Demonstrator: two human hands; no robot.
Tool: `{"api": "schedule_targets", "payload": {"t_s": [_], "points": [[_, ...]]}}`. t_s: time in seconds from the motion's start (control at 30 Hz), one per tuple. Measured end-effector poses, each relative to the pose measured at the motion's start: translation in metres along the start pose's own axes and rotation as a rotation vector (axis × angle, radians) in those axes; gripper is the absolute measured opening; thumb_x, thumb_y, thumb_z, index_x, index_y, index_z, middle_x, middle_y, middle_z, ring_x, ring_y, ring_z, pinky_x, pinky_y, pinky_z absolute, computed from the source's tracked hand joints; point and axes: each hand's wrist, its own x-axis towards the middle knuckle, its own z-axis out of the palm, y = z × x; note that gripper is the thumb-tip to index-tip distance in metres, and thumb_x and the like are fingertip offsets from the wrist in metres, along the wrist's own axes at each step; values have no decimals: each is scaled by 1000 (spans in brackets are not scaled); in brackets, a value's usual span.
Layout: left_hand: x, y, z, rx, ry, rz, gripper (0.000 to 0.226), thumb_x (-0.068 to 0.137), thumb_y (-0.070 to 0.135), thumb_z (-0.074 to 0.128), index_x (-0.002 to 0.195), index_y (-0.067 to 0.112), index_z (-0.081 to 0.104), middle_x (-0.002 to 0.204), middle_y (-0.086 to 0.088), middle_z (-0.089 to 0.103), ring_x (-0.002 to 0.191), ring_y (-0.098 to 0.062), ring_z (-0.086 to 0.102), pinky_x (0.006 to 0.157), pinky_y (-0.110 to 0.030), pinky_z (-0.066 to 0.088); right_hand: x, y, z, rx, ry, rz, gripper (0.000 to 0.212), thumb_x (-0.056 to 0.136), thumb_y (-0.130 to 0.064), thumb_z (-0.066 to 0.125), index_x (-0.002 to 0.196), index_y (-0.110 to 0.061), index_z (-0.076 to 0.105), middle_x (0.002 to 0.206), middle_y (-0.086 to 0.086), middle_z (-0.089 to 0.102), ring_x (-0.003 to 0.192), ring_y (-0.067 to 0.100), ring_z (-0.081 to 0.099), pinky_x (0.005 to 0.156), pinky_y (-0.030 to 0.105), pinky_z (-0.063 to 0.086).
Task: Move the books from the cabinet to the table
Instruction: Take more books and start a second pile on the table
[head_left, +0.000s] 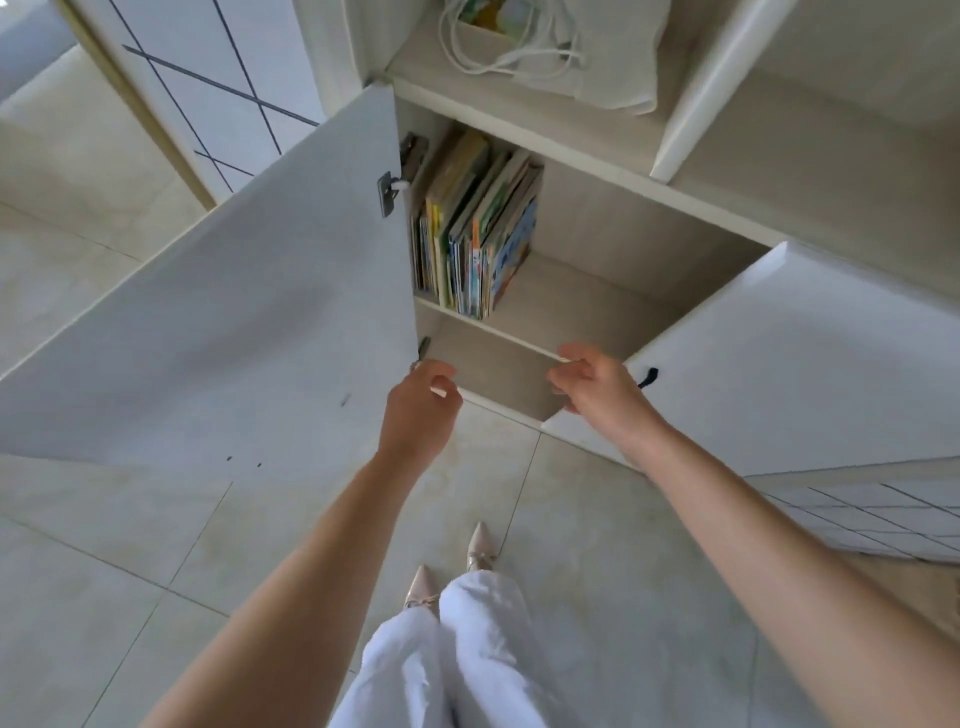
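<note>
Books (475, 228) upright in open cabinet (613, 291)

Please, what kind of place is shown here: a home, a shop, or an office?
Probably a home, perhaps a family room. A white built-in cabinet with open doors holds colourful picture books standing on a shelf, a cloth bag lies on the shelf above, and the floor is pale tile.

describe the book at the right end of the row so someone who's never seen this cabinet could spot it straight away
Find the open cabinet between its two swung-out white doors, then the shelf holding a row of upright books against the left wall. The outermost book, beside the bare shelf space, shows its whole blue illustrated cover, while its neighbours show only their edges.
</note>
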Motion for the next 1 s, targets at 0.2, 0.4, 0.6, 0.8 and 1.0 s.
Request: {"api": "schedule_targets", "payload": {"t_s": [0.2,0.4,0.6,0.8,1.0], "points": [[74,-1,30,-53,38,-21,25,89,8,55,111,16,64,102,1,66,85,-16,63,77,-22,46,109,-19,5,-33,-83,-49,29,91,-25,57,119,-17,53,117,5,61,110,20,59,100,45,48],[146,-18,55,-51,78,-9,27,89,9,58,116,15,61,112,0,65,88,-14,62,81,-29,52,193,-45,16,-29,-65,-16,29,95,-18,53,115,3,54,117,23,60,110,37,59,94,53,50],[200,-10,70,-108,165,76,36,89,6,57,124,14,57,125,-2,59,103,-13,59,90,-27,50,252,-79,22,229,-148,127,64,86,-49,62,137,-18,39,130,9,51,111,35,57,90,52,53],[216,-5,98,-191,213,202,39,87,2,55,126,11,56,121,-8,67,110,-23,64,87,-42,58,290,-112,33,297,-149,227,45,85,-16,64,123,-17,40,120,16,52,108,45,57,84,61,53],[222,-10,114,-248,248,196,50,86,3,57,133,15,43,132,-4,59,106,-14,60,85,-29,57,296,-116,43,164,-141,197,12,80,-3,48,87,-12,45,101,18,56,95,43,61,73,59,57]]}}
